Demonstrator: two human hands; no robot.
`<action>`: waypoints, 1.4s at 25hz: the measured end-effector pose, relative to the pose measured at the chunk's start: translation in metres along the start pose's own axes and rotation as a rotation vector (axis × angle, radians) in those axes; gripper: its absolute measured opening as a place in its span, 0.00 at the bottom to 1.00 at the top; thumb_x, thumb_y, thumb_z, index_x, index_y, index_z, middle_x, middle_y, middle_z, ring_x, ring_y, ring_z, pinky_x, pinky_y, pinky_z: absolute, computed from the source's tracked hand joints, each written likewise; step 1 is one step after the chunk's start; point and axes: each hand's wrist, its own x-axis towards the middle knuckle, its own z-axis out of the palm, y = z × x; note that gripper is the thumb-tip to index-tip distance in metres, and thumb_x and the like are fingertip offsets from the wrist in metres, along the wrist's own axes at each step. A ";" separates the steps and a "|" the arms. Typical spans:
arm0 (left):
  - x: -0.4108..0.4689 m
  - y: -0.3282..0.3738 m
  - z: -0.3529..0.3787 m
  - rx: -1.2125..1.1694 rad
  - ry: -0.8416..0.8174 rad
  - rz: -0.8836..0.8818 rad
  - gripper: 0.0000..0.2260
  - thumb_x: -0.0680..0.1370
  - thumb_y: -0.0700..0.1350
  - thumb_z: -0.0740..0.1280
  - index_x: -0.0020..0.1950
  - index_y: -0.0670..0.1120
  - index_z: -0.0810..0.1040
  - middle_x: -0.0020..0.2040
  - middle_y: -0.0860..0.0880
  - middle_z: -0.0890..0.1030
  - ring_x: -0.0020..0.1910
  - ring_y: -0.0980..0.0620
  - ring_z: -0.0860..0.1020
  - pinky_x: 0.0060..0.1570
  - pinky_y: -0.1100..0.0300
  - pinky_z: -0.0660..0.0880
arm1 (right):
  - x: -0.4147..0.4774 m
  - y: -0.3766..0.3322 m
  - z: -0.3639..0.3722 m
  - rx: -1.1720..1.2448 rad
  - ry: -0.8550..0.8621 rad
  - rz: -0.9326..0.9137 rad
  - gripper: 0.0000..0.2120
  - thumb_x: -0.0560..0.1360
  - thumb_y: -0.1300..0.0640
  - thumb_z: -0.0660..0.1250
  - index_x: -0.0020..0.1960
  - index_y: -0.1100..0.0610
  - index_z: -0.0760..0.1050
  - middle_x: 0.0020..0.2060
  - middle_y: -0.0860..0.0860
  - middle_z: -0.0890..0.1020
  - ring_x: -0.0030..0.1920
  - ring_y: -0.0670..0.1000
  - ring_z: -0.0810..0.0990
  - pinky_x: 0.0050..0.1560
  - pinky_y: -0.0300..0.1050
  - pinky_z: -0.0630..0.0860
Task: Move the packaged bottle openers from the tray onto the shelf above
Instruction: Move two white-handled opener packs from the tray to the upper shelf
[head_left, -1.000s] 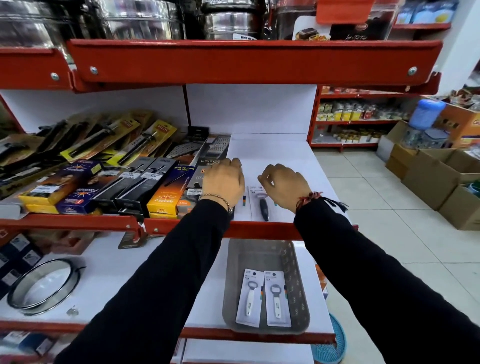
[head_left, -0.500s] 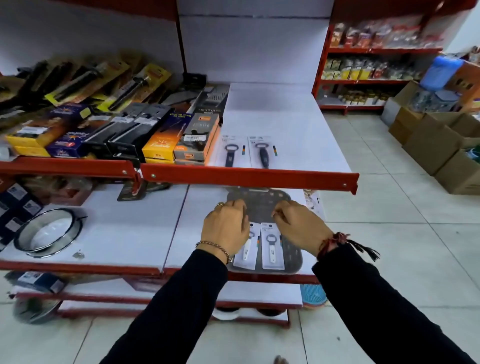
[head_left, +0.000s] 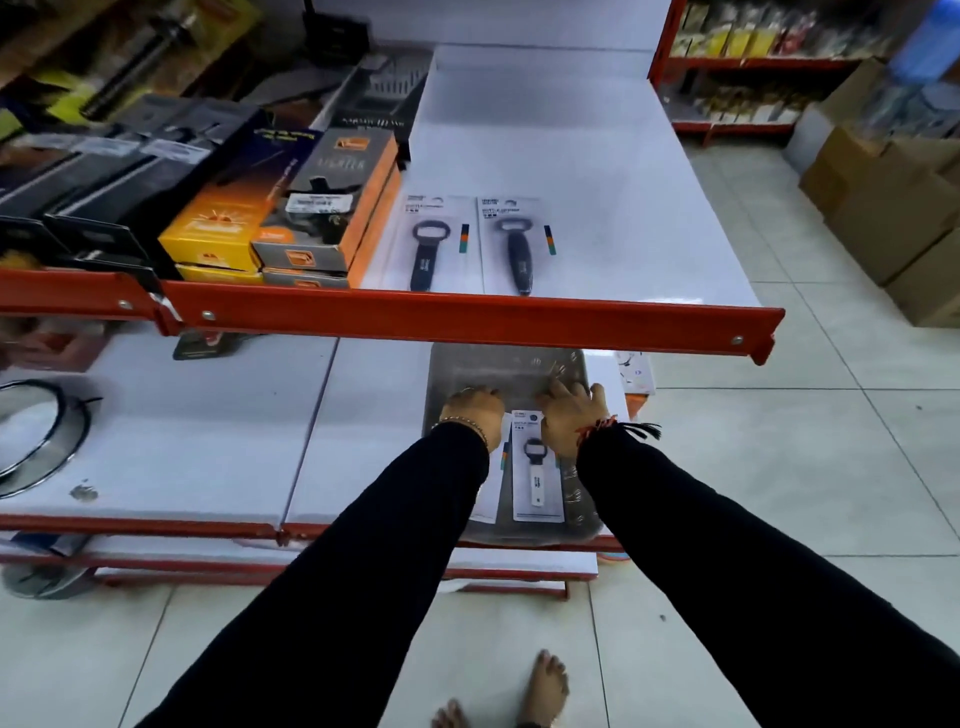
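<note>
Reaching down into the grey tray (head_left: 576, 512) on the lower shelf (head_left: 363, 441), both hands over two packaged white-handled bottle openers. Left hand (head_left: 475, 415) covers the top of the left pack (head_left: 491, 493), mostly hidden by the sleeve; right hand (head_left: 566, 423) sits on the top right of the right pack (head_left: 536, 475). Fingers curl down at the card tops; cannot tell if either pack is actually pinched. Two dark-handled opener packs (head_left: 428, 244) (head_left: 517, 244) lie flat side by side on the upper shelf (head_left: 597, 197), near its red front rail (head_left: 467, 319), right of the orange boxes (head_left: 332, 208).
</note>
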 end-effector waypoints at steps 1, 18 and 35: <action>0.008 -0.001 0.006 0.013 -0.039 0.014 0.20 0.77 0.40 0.69 0.69 0.41 0.75 0.68 0.41 0.76 0.66 0.41 0.76 0.64 0.49 0.76 | 0.007 0.002 0.008 -0.022 -0.006 0.003 0.23 0.74 0.55 0.60 0.69 0.49 0.72 0.70 0.53 0.69 0.68 0.59 0.68 0.69 0.58 0.58; -0.006 -0.017 -0.012 -0.039 0.024 -0.094 0.22 0.74 0.41 0.73 0.68 0.46 0.77 0.71 0.44 0.71 0.67 0.41 0.74 0.65 0.49 0.76 | 0.010 0.002 0.003 0.247 0.123 0.074 0.22 0.75 0.50 0.57 0.67 0.53 0.69 0.58 0.53 0.83 0.70 0.60 0.70 0.73 0.71 0.38; -0.191 0.019 -0.118 -0.184 0.540 0.083 0.16 0.78 0.38 0.60 0.65 0.45 0.76 0.59 0.44 0.81 0.62 0.42 0.75 0.60 0.52 0.73 | -0.196 0.013 -0.112 0.228 0.696 -0.123 0.13 0.77 0.58 0.54 0.59 0.54 0.72 0.53 0.51 0.79 0.53 0.57 0.75 0.40 0.53 0.78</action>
